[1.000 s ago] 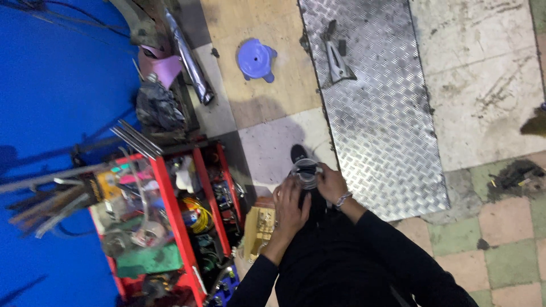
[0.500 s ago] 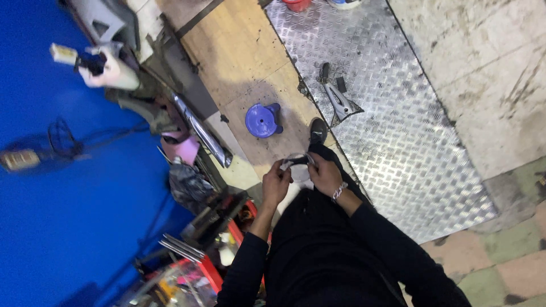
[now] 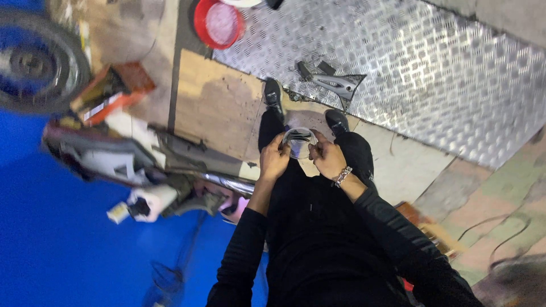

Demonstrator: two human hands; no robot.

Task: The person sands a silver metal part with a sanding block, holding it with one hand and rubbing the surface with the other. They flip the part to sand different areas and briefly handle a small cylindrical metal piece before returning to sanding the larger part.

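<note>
A person standing over the plywood floor (image 3: 216, 113) grips a round clear-rimmed part (image 3: 299, 142) between left hand (image 3: 275, 160) and right hand (image 3: 326, 158), both closed on its edges, above their shoes

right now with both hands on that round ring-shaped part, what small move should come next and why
Probably a short pause to steady the view. The left hand and right hand pinch opposite sides of the round part, held in the air above the shoes. The part is small and blurred, so its detail cannot be made out.
</note>
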